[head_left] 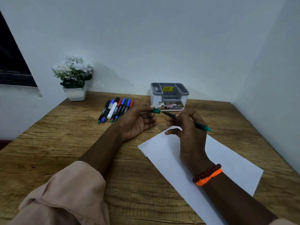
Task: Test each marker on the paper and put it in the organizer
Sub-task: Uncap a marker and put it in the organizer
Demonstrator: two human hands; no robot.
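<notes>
My right hand grips a black marker with a green end above the far end of the white paper. Its bare tip points left toward a green cap, which my left hand pinches between thumb and fingertip. Cap and tip sit a little apart. Several more markers in black, blue, red, green and white lie side by side on the wooden desk, left of the hands. The grey and white organizer stands behind the hands at the wall, and I see no marker in it.
A white pot of white flowers stands at the back left corner. Walls close off the desk at the back and on the right. A dark window frame is at the far left.
</notes>
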